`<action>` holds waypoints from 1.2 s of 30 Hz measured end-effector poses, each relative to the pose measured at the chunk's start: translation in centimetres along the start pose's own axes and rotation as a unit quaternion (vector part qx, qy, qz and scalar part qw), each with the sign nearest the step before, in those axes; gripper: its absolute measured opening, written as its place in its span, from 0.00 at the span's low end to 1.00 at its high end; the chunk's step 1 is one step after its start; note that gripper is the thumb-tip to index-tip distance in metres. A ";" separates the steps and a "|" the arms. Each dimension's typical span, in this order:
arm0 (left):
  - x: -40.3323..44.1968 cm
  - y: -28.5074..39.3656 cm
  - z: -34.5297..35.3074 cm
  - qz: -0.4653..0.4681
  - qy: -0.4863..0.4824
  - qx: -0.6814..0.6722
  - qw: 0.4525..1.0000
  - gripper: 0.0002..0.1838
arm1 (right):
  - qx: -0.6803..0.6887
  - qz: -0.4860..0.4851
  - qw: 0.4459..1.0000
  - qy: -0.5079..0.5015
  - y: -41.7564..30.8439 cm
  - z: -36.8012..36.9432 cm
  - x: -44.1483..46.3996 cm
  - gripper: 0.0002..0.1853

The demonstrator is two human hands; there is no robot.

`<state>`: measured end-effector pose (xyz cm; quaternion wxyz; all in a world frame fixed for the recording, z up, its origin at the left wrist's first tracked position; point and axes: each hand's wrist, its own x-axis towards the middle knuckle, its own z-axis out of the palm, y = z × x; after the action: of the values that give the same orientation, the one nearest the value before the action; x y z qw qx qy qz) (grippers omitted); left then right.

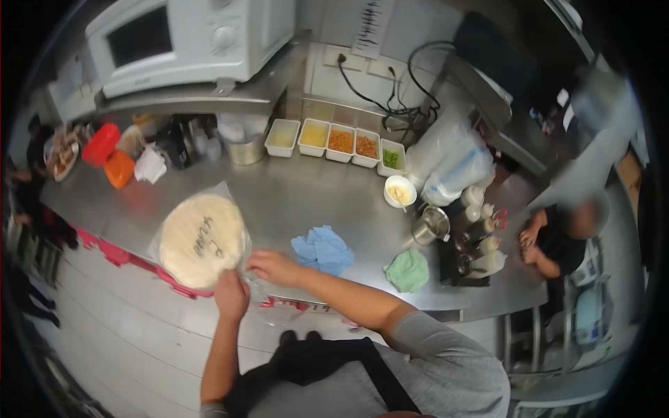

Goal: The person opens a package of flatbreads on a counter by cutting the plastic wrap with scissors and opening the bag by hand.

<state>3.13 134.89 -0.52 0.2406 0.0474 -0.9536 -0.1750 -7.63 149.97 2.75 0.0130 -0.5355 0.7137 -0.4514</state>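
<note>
A stack of pale round flatbreads (198,240) in a clear plastic bag with dark handwriting lies on the left part of the steel counter, at its front edge. My left hand (231,294) is closed on the bag at its near right corner. Just to the right, my right hand (273,267) pinches the loose plastic of the same bag. Some of the clear plastic hangs below my hands, past the counter edge. A crumpled blue cloth (323,249) lies to the right of my right hand.
Food trays (341,141) line the back, below a microwave (188,42) on a shelf. Rightward are a green cloth (406,270), a white bowl (399,192), a metal pot (431,224) and bottles (488,263). A person (557,240) stands at the right; others are far left.
</note>
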 end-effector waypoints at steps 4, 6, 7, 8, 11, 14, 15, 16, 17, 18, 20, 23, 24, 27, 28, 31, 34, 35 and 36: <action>0.1 0.3 0.0 0.008 -0.018 0.007 1.000 0.09 | 0.028 0.032 0.996 -0.076 1.2 2.7 0.8 0.06; 0.4 0.1 0.0 0.014 -0.037 0.009 0.999 0.09 | 0.028 0.043 0.997 -0.058 1.0 3.1 0.8 0.06; 0.4 0.1 -0.2 0.015 -0.044 0.008 0.999 0.08 | 0.030 0.050 0.997 -0.053 0.9 3.3 0.6 0.07; 0.6 0.3 -0.6 0.024 -0.054 0.004 0.998 0.09 | 0.047 0.050 0.996 -0.051 0.4 3.0 0.6 0.09; 0.8 0.5 -0.8 0.017 -0.087 0.014 0.996 0.11 | 0.064 0.067 0.996 -0.016 -0.4 2.7 0.1 0.09; 0.6 -0.1 -0.1 0.045 -0.065 0.009 0.997 0.15 | 0.082 0.099 0.991 -0.025 -0.6 2.6 -0.2 0.09; 0.3 -0.4 0.0 0.047 -0.078 0.009 0.996 0.16 | 0.095 0.101 0.990 -0.023 -0.5 3.1 -0.5 0.10; 0.4 -0.5 -0.1 0.052 -0.088 0.009 0.995 0.17 | 0.106 0.100 0.989 -0.020 -0.5 3.2 -0.5 0.10; 0.7 -0.6 -0.3 0.057 -0.096 0.009 0.994 0.17 | 0.115 0.098 0.988 -0.017 -0.7 3.0 -0.4 0.10; 0.9 -1.0 -0.2 0.062 -0.111 0.016 0.992 0.18 | 0.113 0.106 0.988 -0.024 -1.2 2.6 -0.3 0.10; 0.7 -2.5 0.2 0.072 -0.133 0.027 0.988 0.18 | 0.103 0.117 0.987 -0.041 -2.7 2.0 -0.1 0.09; 1.5 -2.2 -0.7 0.070 -0.175 -0.003 0.982 0.19 | 0.221 0.262 0.936 -0.080 -2.6 2.5 1.2 0.13; 2.0 -2.0 -0.9 0.084 -0.184 0.010 0.979 0.19 | 0.199 0.290 0.932 -0.082 -2.9 2.3 1.6 0.16; 1.5 -1.6 -1.9 0.115 -0.211 0.048 0.970 0.21 | 0.097 0.305 0.946 -0.059 -4.0 4.3 1.2 0.21; 2.2 -0.9 -2.2 0.130 -0.205 0.055 0.969 0.22 | 0.020 0.259 0.965 -0.026 -3.6 4.7 1.3 0.21; 1.6 -1.3 -2.2 0.157 -0.199 0.051 0.966 0.20 | -0.012 0.249 0.968 -0.010 -3.0 7.2 0.5 0.16; 2.2 -1.9 -1.7 0.130 -0.218 0.049 0.966 0.17 | -0.020 0.212 0.973 -0.085 -3.9 3.9 0.4 0.12; 2.2 -2.1 -1.8 0.128 -0.224 0.049 0.965 0.17 | -0.040 0.205 0.975 -0.075 -3.8 4.5 0.3 0.12; 2.2 -2.2 -1.9 0.125 -0.228 0.046 0.964 0.17 | -0.063 0.199 0.976 -0.066 -3.6 4.8 0.3 0.11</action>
<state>2.09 131.91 1.23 0.0339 -0.1024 -0.9886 -0.1051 -2.59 146.65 2.42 0.1157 -0.4117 0.8304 -0.3572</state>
